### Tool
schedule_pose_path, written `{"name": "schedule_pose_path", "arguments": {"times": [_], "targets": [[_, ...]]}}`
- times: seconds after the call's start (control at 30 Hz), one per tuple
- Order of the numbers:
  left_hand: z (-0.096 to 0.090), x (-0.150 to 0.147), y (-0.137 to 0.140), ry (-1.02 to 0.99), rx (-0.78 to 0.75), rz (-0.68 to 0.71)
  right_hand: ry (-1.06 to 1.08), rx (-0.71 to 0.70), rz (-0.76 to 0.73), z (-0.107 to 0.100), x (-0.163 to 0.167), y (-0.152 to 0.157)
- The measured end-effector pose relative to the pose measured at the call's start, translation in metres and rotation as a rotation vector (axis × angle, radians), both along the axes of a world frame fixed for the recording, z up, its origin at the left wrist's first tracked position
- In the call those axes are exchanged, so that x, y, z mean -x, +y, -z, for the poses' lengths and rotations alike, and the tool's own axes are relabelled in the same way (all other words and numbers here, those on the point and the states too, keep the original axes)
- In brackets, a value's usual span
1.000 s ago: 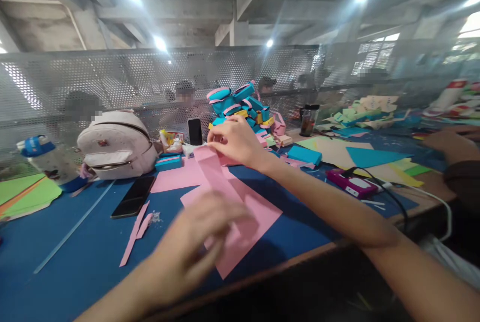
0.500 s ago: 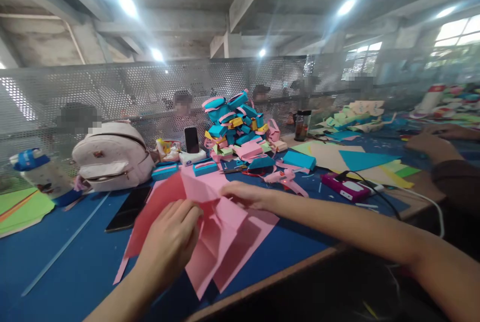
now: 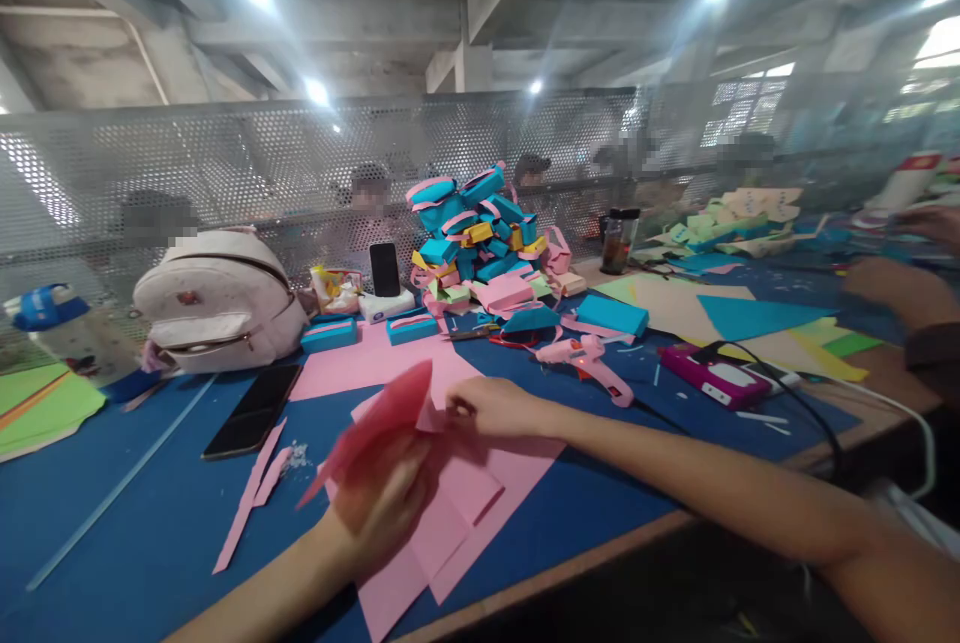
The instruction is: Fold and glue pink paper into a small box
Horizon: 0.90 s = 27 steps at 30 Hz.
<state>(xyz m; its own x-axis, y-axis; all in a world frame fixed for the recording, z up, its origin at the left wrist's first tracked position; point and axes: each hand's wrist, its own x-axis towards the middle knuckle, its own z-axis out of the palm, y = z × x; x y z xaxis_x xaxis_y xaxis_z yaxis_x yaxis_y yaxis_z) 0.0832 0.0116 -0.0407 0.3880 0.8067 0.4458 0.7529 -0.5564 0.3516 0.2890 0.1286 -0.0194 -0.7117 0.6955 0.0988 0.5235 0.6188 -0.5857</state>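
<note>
A folded sheet of pink paper [image 3: 386, 418], looking red where it is shaded, stands up between my hands. My left hand [image 3: 386, 498] is closed on its lower part, and the raised flap hides some of the fingers. At the sheet's right edge, my right hand [image 3: 499, 408] pinches with its fingers curled; the fingertips are partly hidden. Under both hands more pink paper sheets [image 3: 480, 533] lie overlapping on the blue table. Two narrow pink strips [image 3: 251, 503] rest to the left of my left hand.
Beyond my right hand lies a pink glue gun [image 3: 585, 358], beside a purple box with cables [image 3: 709, 378]. Blue and pink paper boxes [image 3: 480, 243] are piled at the back. A dark phone [image 3: 251, 413], a white backpack [image 3: 217, 303] and a bottle [image 3: 75, 343] are leftward. Another person's hand [image 3: 900, 293] is at right.
The raised pink sheet is folded smaller and has moved right with my left hand, uncovering the strips and the table. My right hand stays near its edge. The view has shifted slightly.
</note>
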Motion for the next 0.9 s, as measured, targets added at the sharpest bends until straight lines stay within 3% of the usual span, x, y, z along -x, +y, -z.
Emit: {"name": "schedule_pose_path", "arguments": {"times": [0.17, 0.27, 0.6, 0.77, 0.9], "targets": [[-0.015, -0.012, 0.011, 0.237, 0.002, -0.006, 0.0, -0.064, 0.088, 0.005, -0.003, 0.003], [-0.018, -0.016, 0.015, 0.239, 0.02, -0.032, 0.011, -0.079, 0.11, 0.006, -0.004, 0.004], [-0.014, -0.016, 0.019, 0.238, -0.055, 0.026, 0.05, -0.098, 0.075, 0.006, -0.007, 0.001], [-0.012, -0.017, 0.017, 0.439, -0.067, -0.037, 0.049, -0.101, 0.056, 0.004, -0.005, -0.003], [-0.008, -0.02, 0.014, 0.58, -0.192, -0.105, 0.047, -0.111, 0.044, 0.005, -0.005, -0.003]]}}
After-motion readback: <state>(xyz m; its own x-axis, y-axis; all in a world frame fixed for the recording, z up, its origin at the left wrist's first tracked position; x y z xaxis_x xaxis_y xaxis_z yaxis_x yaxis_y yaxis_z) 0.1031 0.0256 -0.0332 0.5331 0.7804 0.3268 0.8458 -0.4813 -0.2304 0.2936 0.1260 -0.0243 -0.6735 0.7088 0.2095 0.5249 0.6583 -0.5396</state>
